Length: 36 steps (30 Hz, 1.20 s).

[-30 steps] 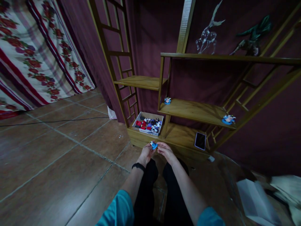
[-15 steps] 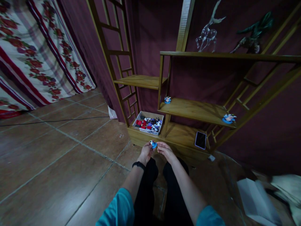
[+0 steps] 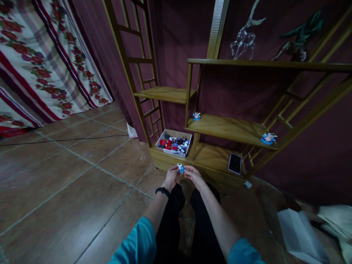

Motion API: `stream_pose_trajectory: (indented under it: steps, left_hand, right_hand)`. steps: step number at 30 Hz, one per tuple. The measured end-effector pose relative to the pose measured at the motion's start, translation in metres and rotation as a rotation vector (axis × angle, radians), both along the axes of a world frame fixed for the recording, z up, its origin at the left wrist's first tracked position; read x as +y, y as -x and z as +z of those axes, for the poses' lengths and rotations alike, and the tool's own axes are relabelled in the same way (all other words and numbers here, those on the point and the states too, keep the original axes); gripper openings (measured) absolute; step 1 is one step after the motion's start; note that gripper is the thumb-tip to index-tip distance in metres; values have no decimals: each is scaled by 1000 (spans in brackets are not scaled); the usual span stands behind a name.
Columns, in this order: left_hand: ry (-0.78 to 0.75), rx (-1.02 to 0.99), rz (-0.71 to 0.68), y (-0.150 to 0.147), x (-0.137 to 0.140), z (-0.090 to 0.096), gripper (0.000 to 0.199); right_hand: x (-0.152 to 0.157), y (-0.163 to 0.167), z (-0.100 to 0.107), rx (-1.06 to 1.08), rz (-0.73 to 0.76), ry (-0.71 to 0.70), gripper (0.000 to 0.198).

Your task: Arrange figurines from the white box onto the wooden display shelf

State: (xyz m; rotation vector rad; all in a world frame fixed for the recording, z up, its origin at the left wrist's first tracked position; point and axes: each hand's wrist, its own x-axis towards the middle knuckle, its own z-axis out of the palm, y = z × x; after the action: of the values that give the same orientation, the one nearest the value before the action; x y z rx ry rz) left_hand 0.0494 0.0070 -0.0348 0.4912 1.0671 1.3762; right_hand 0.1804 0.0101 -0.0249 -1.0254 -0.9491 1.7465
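Between my hands is a small figurine [image 3: 180,168] with a blue base and a white and dark top. My left hand [image 3: 172,175] has its fingers closed on the figurine's left side. From the right, the fingertips of my right hand [image 3: 193,173] pinch the edge of the blue base. Just beyond my hands, a shallow box [image 3: 173,152] of several small red, purple, white and black figures rests on the low shelf. Similar blue-based figurines sit on the middle shelf, one at its left end [image 3: 196,116] and one at its right end [image 3: 268,138].
The wooden shelf unit [image 3: 231,128] rises in front of my knees. A tablet [image 3: 234,163] leans on the bottom shelf. A clear deer figure [image 3: 244,42] and a dark green statue [image 3: 301,38] stand on the top board. A white box [image 3: 301,234] lies on the floor at right.
The figurine has turned slightly in my fingers, so more of its white top shows. Both hands stay in nearly the same place, and the view has shifted a little.
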Motion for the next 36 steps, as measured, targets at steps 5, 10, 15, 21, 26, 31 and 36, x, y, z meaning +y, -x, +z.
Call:
stream_pose_trajectory:
  steps: [5, 10, 15, 21, 26, 31, 36]
  left_hand:
    - [0, 26, -16, -2, -2, 4, 14]
    - [2, 33, -12, -3, -3, 6, 15]
    - [11, 42, 1, -5, -4, 7, 14]
    - [12, 60, -17, -5, -4, 6, 14]
    - [-3, 76, -27, -5, -3, 3, 17]
    - [-25, 88, -14, -5, -3, 1, 25]
    - [-50, 74, 19, -5, -4, 0, 28]
  right_hand:
    - [1, 0, -2, -32, -31, 16, 31]
    - [4, -1, -4, -45, -46, 26, 32]
    - [4, -1, -5, -51, -68, 40, 33]
    - [9, 0, -11, -43, -127, 75, 30]
    - [11, 0, -16, -33, -130, 79, 32]
    - [11, -1, -18, -45, -125, 74, 35]
    - [12, -1, -20, -56, -127, 79, 37]
